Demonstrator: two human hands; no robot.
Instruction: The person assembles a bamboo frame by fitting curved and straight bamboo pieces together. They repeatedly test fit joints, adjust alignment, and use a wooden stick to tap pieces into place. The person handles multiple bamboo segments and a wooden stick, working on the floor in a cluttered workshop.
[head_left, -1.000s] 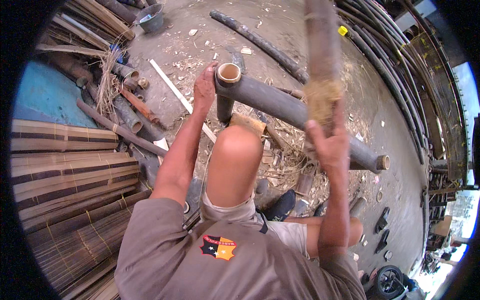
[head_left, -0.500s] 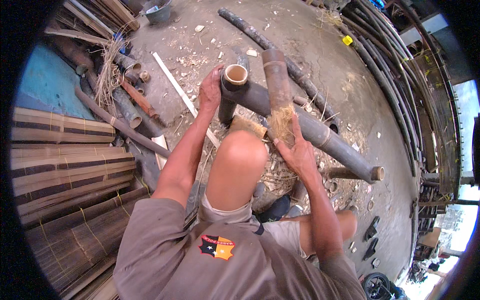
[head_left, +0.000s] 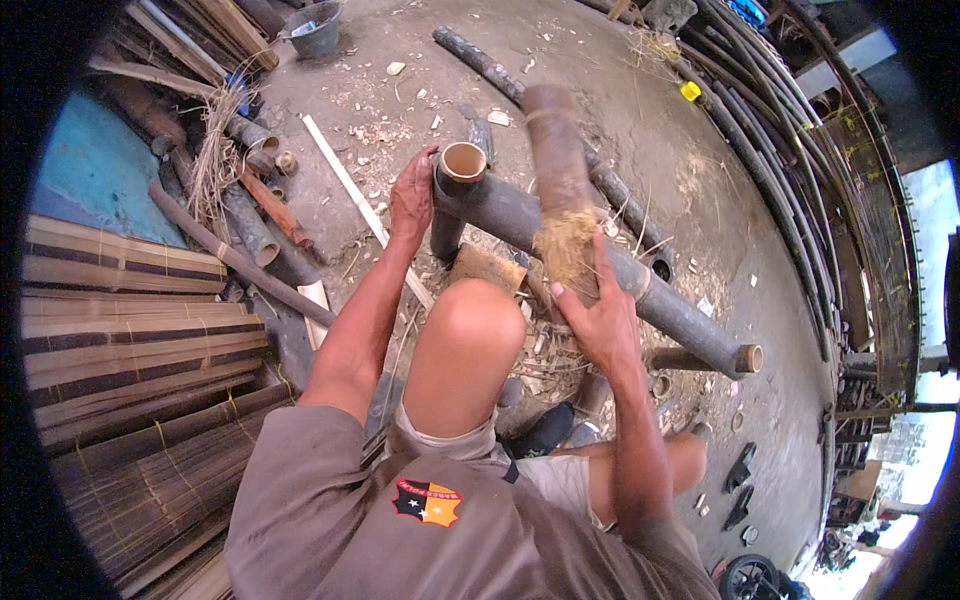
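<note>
At the far left of the frame I see slatted mats [head_left: 140, 340] of flat brown strips tied with yellow cord. Left of centre, my left hand [head_left: 410, 195] lies against the open-mouthed end of a dark, smooth tube [head_left: 500, 213]; I cannot tell whether its fingers close around it. The tube's long axis slopes from upper centre down to the right, finishing in a narrower, pale-rimmed end. Across its middle, a blurred brown bamboo piece [head_left: 557, 165] points steeply to the top of the frame, wrapped in shaggy straw-coloured fibre [head_left: 565, 237]. My right hand [head_left: 608, 325] grasps its lower part.
</note>
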